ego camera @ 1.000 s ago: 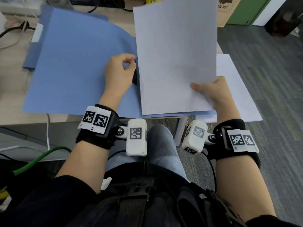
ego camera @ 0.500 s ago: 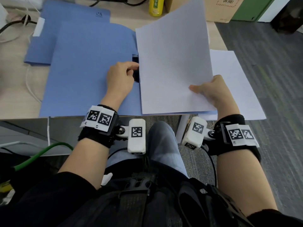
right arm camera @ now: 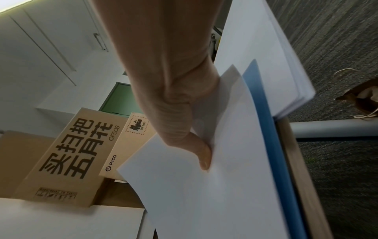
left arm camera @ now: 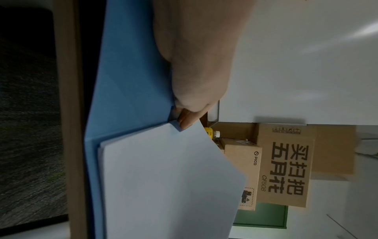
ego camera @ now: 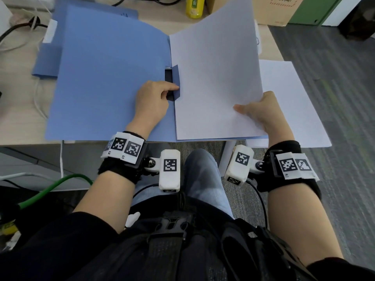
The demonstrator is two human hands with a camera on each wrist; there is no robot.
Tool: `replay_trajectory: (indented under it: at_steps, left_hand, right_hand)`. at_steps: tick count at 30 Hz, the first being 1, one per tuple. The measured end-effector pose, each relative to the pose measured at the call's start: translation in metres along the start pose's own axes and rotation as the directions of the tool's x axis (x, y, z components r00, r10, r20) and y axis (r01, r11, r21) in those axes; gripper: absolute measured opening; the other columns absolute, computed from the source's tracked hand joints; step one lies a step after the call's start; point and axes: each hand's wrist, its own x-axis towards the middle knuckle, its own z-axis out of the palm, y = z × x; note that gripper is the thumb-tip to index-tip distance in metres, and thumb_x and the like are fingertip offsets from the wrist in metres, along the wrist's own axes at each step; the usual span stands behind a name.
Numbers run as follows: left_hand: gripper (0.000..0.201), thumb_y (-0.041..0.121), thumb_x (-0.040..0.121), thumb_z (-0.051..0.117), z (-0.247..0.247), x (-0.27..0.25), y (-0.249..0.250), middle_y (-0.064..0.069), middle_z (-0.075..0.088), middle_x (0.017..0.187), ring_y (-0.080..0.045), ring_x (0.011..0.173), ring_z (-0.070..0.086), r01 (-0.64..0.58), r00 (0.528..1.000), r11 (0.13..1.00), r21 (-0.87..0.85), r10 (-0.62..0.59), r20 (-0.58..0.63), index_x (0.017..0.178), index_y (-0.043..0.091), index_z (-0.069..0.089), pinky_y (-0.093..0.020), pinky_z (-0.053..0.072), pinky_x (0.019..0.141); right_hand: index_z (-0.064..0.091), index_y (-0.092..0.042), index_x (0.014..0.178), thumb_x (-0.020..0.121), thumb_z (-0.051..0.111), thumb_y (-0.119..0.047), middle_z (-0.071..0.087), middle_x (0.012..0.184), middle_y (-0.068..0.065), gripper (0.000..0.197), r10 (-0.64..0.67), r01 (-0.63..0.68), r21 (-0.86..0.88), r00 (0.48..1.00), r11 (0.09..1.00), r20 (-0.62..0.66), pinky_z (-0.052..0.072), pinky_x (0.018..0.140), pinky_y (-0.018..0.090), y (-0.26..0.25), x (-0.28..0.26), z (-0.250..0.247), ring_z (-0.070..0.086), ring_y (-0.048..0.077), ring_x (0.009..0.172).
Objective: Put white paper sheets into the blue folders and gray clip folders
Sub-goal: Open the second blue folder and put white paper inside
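Observation:
An open blue folder lies flat on the desk before me. My left hand pinches the small blue clip flap at the folder's spine, seen close as the left hand in the left wrist view. My right hand grips a white paper sheet at its lower right edge, thumb on top, and the sheet lies tilted over the folder's right half. The right wrist view shows the right hand holding the white paper sheet above the blue folder.
A stack of white paper lies at the desk's right end, overhanging the edge. A second blue folder sits under the open one at the left. A yellow bottle and cardboard boxes stand at the back. Cables run on the left.
The sheet has come lower and flatter onto the folder's right half. My left hand went from lifting the clip flap to pinching it down at the sheet's left edge.

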Motion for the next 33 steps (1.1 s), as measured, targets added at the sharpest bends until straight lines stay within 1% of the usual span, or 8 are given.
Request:
replay_trajectory:
  at_steps: [7,13,17,21,25,27,29,33]
  left_hand:
    - [0.047,-0.009,0.089,0.036,0.000,-0.001,0.002,0.001,0.057,0.134,-0.029,0.118,0.045,-0.087,0.989,0.980,0.176,0.064,0.133,0.120,0.013,0.064,-0.035,0.040,0.095]
    - [0.042,-0.005,0.092,0.039,-0.006,0.000,0.016,-0.006,0.050,0.135,-0.028,0.124,0.038,-0.135,0.964,0.948,0.289,0.059,0.259,0.125,0.009,0.060,-0.036,0.038,0.095]
    - [0.039,0.001,0.093,0.041,-0.010,0.000,0.023,-0.002,0.048,0.136,-0.027,0.126,0.033,-0.185,0.950,0.900,0.395,0.060,0.307,0.127,0.013,0.059,-0.033,0.031,0.090]
    - [0.038,0.010,0.097,0.038,-0.013,-0.007,0.027,0.001,0.040,0.144,-0.029,0.136,0.022,-0.223,0.934,0.842,0.491,0.041,0.354,0.132,0.016,0.052,-0.038,0.025,0.100]
    - [0.040,0.016,0.099,0.034,-0.016,-0.013,0.026,0.002,0.030,0.152,-0.033,0.142,0.012,-0.243,0.916,0.819,0.520,0.016,0.402,0.138,0.018,0.043,-0.042,0.021,0.106]
    - [0.040,0.019,0.100,0.032,-0.023,-0.016,0.023,0.006,0.029,0.153,-0.030,0.143,0.011,-0.243,0.912,0.854,0.460,0.039,0.409,0.138,0.020,0.044,-0.041,0.020,0.107]
    - [0.038,0.021,0.100,0.032,-0.034,-0.020,0.017,0.007,0.028,0.154,-0.028,0.144,0.012,-0.228,0.915,0.879,0.419,0.047,0.400,0.135,0.023,0.048,-0.041,0.019,0.107]
    - [0.036,0.020,0.099,0.036,-0.059,-0.026,0.002,-0.001,0.029,0.154,-0.026,0.144,0.015,-0.122,0.969,0.886,0.447,0.010,0.245,0.131,0.017,0.053,-0.041,0.018,0.110]
  right_hand:
    - [0.054,-0.003,0.121,0.069,0.082,-0.025,0.059,0.119,0.009,0.064,-0.056,0.046,-0.154,0.997,0.987,-0.061,0.044,0.075,0.027,-0.002,-0.001,0.003,0.057,0.023,0.097]
    - [0.031,-0.013,0.140,0.067,0.084,-0.025,0.044,0.139,0.009,0.091,-0.103,0.069,-0.233,0.985,0.970,-0.139,0.041,0.098,0.040,-0.007,-0.010,0.006,0.046,0.028,0.127]
    - [0.041,-0.015,0.138,0.071,0.081,-0.022,0.033,0.143,0.009,0.078,-0.185,0.115,-0.390,0.972,0.913,-0.146,0.032,0.104,0.047,-0.015,-0.014,0.014,0.030,0.030,0.134]
    - [0.062,-0.018,0.120,0.085,0.065,-0.018,0.047,0.142,-0.001,0.036,-0.472,0.472,-0.369,0.876,0.801,0.097,0.023,0.113,0.053,-0.031,-0.024,0.038,0.041,0.021,0.133]
    - [0.054,-0.018,0.132,0.095,0.050,-0.020,0.037,0.151,-0.005,0.037,-0.510,0.648,-0.375,0.757,0.663,0.407,0.003,0.116,0.058,-0.055,-0.044,0.073,0.026,0.017,0.144]
    - [0.053,-0.015,0.133,0.096,0.047,-0.015,0.042,0.148,0.002,0.038,-0.513,0.682,-0.312,0.715,0.661,0.475,0.017,0.117,0.043,-0.063,-0.051,0.084,0.034,0.022,0.140]
    - [0.053,-0.010,0.132,0.097,0.046,-0.015,0.050,0.141,0.009,0.036,-0.476,0.678,-0.339,0.715,0.652,0.512,0.030,0.104,0.029,-0.069,-0.058,0.091,0.043,0.026,0.131]
    - [0.057,0.003,0.112,0.097,0.046,-0.024,0.058,0.117,0.019,0.032,-0.378,0.626,-0.461,0.764,0.629,0.523,0.040,0.082,0.036,-0.080,-0.066,0.101,0.052,0.035,0.110]
